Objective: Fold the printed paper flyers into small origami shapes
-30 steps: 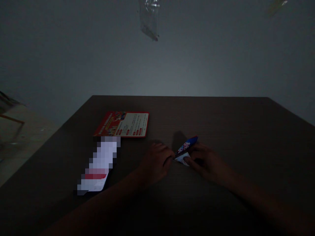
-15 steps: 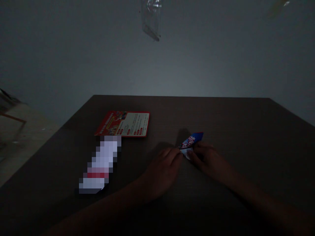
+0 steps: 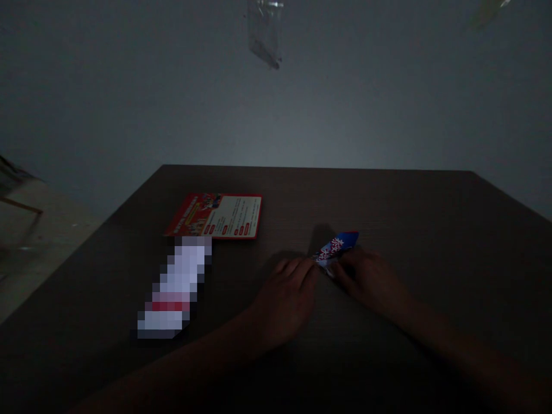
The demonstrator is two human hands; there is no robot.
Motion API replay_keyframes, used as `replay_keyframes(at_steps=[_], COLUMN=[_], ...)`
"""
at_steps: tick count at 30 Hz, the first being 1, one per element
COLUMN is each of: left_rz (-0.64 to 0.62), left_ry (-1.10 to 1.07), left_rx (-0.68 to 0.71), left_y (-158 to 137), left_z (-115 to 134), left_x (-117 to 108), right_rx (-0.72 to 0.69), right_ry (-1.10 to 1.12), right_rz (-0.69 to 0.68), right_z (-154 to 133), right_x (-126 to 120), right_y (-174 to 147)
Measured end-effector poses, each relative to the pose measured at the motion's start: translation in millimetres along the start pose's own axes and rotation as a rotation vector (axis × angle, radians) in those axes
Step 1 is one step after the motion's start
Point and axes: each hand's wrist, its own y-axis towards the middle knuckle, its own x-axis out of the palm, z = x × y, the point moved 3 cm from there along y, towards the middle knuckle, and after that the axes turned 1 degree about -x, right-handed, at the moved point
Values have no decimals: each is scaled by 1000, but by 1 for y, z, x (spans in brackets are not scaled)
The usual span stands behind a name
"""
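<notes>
A small folded printed paper (image 3: 338,246), blue with white and red markings and a pale underside, lies slanted on the dark table between my hands. My left hand (image 3: 290,296) is closed at its lower left end, with the fingers together and pressed down on it. From the right, my right hand (image 3: 370,277) pinches its near edge between thumb and bent fingers. The folds under the fingertips are hidden, and the dim light blurs detail there.
A red and white printed card (image 3: 235,217) lies at the back left of the table (image 3: 388,201). In front of it is a long pixelated object (image 3: 181,287). Beyond the table rises a grey wall (image 3: 366,86) with a clear plastic bag (image 3: 265,37) on it.
My right hand has shifted slightly and its fingers cover more of the paper's pale near side. The paper's upper end has turned a little. My left hand stays nearly in place.
</notes>
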Motion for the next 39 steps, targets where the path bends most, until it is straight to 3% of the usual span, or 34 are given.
replay_keyframes(at_steps=[17, 39], left_rz=[-31, 40], left_ry=[43, 65], left_rx=[-72, -139], left_y=[2, 1], left_z=[0, -2], left_x=[-4, -7], right_rx=[15, 28], right_ry=[0, -92], right_rz=[-35, -19], right_z=[-1, -1], right_x=[-1, 0], right_y=[5, 4])
